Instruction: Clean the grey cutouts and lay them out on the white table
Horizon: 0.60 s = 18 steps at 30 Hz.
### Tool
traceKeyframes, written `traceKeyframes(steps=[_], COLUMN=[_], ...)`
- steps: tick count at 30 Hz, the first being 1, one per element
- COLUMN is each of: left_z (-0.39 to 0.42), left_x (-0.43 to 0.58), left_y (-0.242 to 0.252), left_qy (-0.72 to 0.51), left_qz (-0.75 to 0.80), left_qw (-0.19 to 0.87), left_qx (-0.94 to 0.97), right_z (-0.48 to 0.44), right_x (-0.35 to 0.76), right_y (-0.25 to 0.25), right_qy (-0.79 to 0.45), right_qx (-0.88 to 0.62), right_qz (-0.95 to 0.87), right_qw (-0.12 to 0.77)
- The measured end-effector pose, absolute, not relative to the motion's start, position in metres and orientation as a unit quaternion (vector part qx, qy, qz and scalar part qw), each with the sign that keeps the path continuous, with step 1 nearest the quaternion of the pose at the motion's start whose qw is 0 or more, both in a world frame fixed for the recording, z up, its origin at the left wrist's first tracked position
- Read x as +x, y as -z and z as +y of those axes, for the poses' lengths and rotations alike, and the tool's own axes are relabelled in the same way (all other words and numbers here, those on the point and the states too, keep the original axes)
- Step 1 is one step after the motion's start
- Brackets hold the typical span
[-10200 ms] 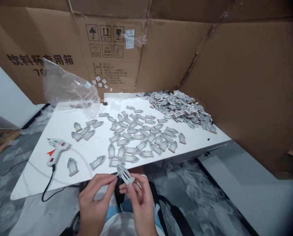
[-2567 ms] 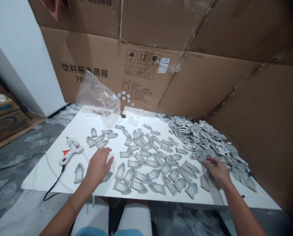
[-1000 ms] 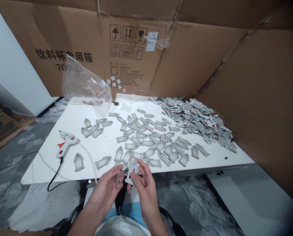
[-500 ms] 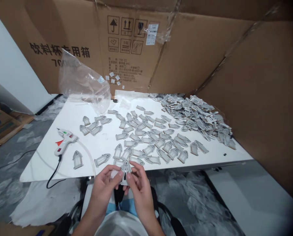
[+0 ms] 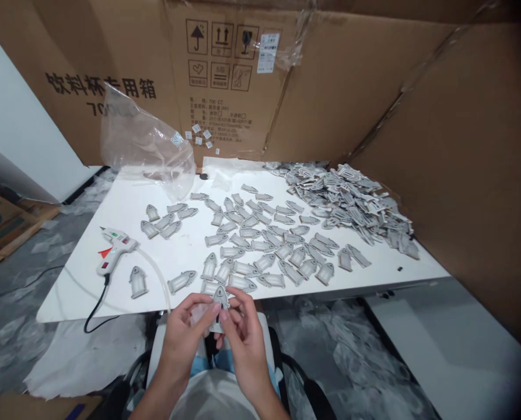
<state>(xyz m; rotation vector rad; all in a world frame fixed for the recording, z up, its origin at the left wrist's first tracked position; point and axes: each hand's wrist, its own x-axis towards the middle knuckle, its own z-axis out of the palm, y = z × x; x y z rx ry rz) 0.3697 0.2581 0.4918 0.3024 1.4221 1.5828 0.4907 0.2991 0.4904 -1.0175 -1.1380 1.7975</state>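
Between both hands, just in front of the table's near edge, is a small grey flat piece with a pointed top (image 5: 219, 295). My left hand (image 5: 189, 324) pinches its left side, thumb on the face. My right hand (image 5: 241, 326) grips the right side, its thumb also on the face. A dark slot shows between the thumbs, and the fingers hide the lower part. Many similar grey pieces with pale panels (image 5: 264, 262) lie spread on the white table (image 5: 89, 297) beyond my hands. One such piece (image 5: 138, 282) lies apart on the left.
A glue gun (image 5: 116, 251) with a black cord and a pale glue stick lies at the table's left. A heap of grey pieces (image 5: 352, 198) stands at the back right. A clear plastic bag (image 5: 150, 151) leans on the large cardboard box (image 5: 339, 87) behind.
The view has shifted slightly. Both hands stay on the grey piece, with the right thumb moved a little up and inward over its face.
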Motion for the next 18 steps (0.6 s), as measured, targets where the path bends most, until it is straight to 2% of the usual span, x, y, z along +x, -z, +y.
traceKeyframes(steps=[6,18], left_z=[0.254,0.248], left_x=[0.373,0.374], left_y=[-0.481,-0.494], left_qy=[-0.663,-0.672], left_qz=[0.529,0.501], left_qw=[0.517,0.543], left_qx=[0.11,0.057], right_z=[0.297,0.297], right_x=[0.489,0.489], right_y=[-0.492,-0.49], right_qy=[-0.7,-0.691], right_qx=[-0.416,-0.419], right_qz=[-0.433,-0.424], right_qw=[0.387,0.408])
